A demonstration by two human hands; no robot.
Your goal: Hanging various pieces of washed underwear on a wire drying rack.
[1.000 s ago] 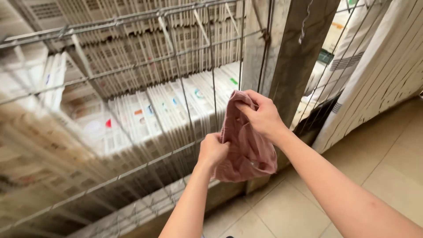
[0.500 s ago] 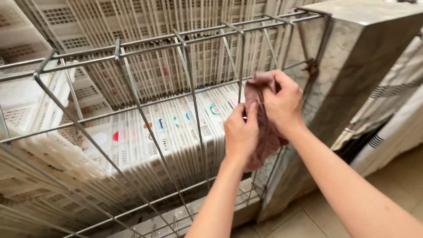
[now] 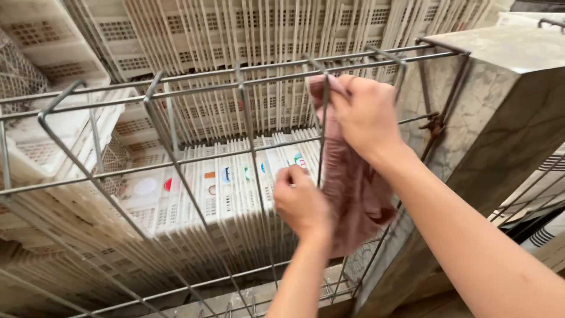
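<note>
We look down on a grey wire rack (image 3: 176, 82) made of thin metal rods, its top rails running from the left edge of the view across to a grey stone pillar (image 3: 488, 118) at the right, where the rack's far right corner is tied on with rusty wire. Behind and below the rods stand tight rows of white perforated plastic crates (image 3: 206, 188), stacked on edge, some with small coloured stickers on their faces; more of the same crates lean against the back. At the lower right, past the pillar, we see a strip of striped fabric (image 3: 547, 235) and a dark gap. Our right hand (image 3: 365, 112) is raised at the rack's top rail near its right corner, its fingers closed in a pinch on the upper edge of a dusty pink cloth (image 3: 353, 188), which it holds right at that rail. The cloth hangs down from there with its long axis close to vertical, the top bunched in the fingers and the lower end falling loose and folded just in front of the rack's right upright rods, beside the pillar. Our left hand (image 3: 300, 203) sits lower, curled into a loose fist against the cloth's left edge about midway down; whether it actually grips the cloth or only touches it we cannot tell.
</note>
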